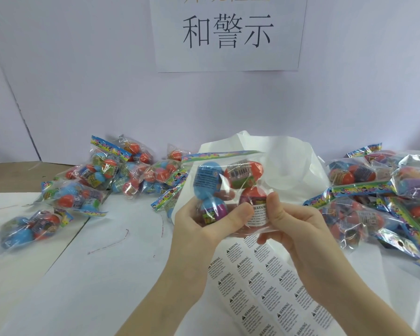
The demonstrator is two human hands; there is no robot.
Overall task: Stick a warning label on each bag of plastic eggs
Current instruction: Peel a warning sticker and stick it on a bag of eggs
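Crinkly clear bag [230,190] of glossy eggs; white rectangular label [259,215] pressed flat.

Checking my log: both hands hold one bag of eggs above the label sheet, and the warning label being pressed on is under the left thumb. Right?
Not quite. In the head view the warning label sits under the right hand's thumb, not the left. The rest stands: left hand and right both hold the bag of eggs above the label sheet.

Bag of plastic eggs [228,187] in both hands' grip, warning label [258,215] (white) under right thumb [275,209].
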